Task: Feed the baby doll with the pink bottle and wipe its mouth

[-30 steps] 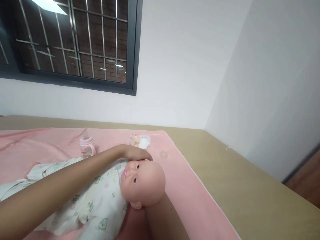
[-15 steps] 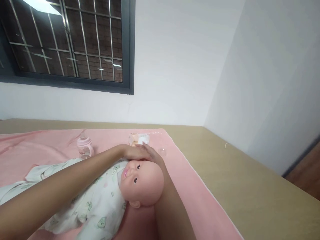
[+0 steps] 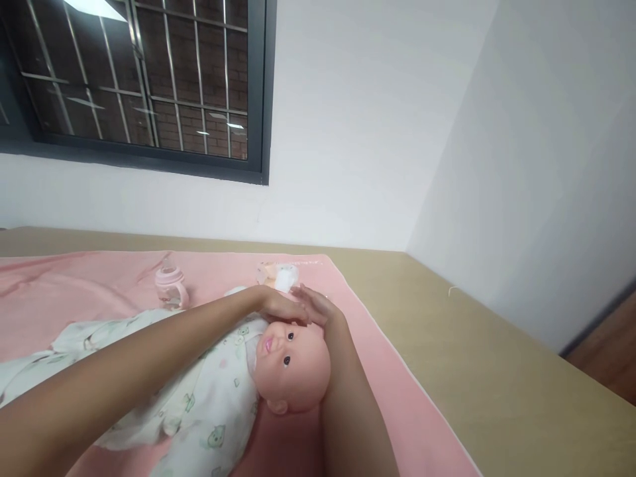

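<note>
A bald baby doll (image 3: pixel 298 371) in a white printed outfit lies on its back on a pink mat (image 3: pixel 263 450), its head toward the right. My left hand (image 3: pixel 284 306) reaches across the doll's body to the far side of its head, fingers stretched out and tips partly hidden near the ear. My right hand (image 3: pixel 318 306) curves around the crown from the right, with its fingers extended and the forearm alongside the head. The two hands meet or overlap beside the head. Neither visibly grips anything.
A pink baby bottle (image 3: pixel 170 286) with a handle stands beyond the doll's body. Behind my hands lies a small clear packet (image 3: pixel 278 275) with white and orange contents. The mat covers part of a wooden surface (image 3: pixel 447 371), bordered by white walls and a barred window (image 3: pixel 149 86).
The doll's head and both hands appear slightly farther right in view. My right hand's fingers have lifted and shifted, showing more of the hand beyond the head. The camera has moved a little.
</note>
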Motion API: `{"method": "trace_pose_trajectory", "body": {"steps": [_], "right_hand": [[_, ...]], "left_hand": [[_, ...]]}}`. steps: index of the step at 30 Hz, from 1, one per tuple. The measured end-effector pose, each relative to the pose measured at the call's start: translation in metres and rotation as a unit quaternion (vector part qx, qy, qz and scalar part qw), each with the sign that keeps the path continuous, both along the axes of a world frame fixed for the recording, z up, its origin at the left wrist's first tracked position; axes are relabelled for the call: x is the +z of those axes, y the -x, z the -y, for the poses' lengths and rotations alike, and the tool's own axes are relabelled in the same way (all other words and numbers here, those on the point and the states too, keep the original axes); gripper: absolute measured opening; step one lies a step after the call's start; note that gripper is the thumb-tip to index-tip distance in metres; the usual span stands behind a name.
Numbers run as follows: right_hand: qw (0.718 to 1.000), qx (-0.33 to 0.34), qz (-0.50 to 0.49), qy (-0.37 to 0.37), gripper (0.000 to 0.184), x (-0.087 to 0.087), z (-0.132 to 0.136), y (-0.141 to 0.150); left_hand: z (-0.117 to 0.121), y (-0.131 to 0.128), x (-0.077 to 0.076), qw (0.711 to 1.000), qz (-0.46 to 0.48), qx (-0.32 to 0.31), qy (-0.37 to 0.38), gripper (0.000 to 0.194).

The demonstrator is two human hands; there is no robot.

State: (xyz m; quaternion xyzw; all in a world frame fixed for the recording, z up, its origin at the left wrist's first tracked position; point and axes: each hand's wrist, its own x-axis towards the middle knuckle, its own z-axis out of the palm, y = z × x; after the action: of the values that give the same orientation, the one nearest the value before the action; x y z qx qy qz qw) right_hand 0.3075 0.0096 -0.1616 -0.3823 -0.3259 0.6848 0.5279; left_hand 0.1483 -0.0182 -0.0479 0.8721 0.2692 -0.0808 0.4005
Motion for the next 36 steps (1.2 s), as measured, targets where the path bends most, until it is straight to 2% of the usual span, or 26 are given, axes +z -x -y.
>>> {"method": "trace_pose_trajectory", "body": {"steps": [4,12,18,22,27,32,36], "right_hand": [[0.999,0.02,-0.038,-0.008,0.016,-0.002,-0.006,0.006],[0.997,-0.018,-0.07,-0.012,0.006,-0.001,-0.007,0.015],[0.996,-0.035,-0.08,-0.012,0.012,0.0,-0.005,0.015],[0.996,-0.003,-0.087,-0.031,0.021,0.003,0.001,0.015],[0.986,0.076,-0.113,-0.094,0.031,0.012,0.011,0.016],[0.977,0.105,-0.086,-0.163,0.039,0.022,0.018,0.021],[0.973,0.116,-0.072,-0.184,0.045,0.022,0.02,0.023]], "left_hand": [[-0.011,0.011,0.007,0.999,-0.024,0.003,0.047,0.027],[-0.036,0.057,0.013,0.988,0.07,0.133,-0.034,0.034],[-0.05,0.072,-0.001,0.969,0.108,0.197,-0.106,0.036],[-0.059,0.074,-0.013,0.946,0.126,0.231,-0.191,0.041],[-0.053,0.076,-0.014,0.931,0.121,0.22,-0.263,0.046],[-0.036,0.072,-0.01,0.916,0.149,0.195,-0.318,0.055],[-0.031,0.069,-0.006,0.891,0.212,0.194,-0.352,0.038]]}}
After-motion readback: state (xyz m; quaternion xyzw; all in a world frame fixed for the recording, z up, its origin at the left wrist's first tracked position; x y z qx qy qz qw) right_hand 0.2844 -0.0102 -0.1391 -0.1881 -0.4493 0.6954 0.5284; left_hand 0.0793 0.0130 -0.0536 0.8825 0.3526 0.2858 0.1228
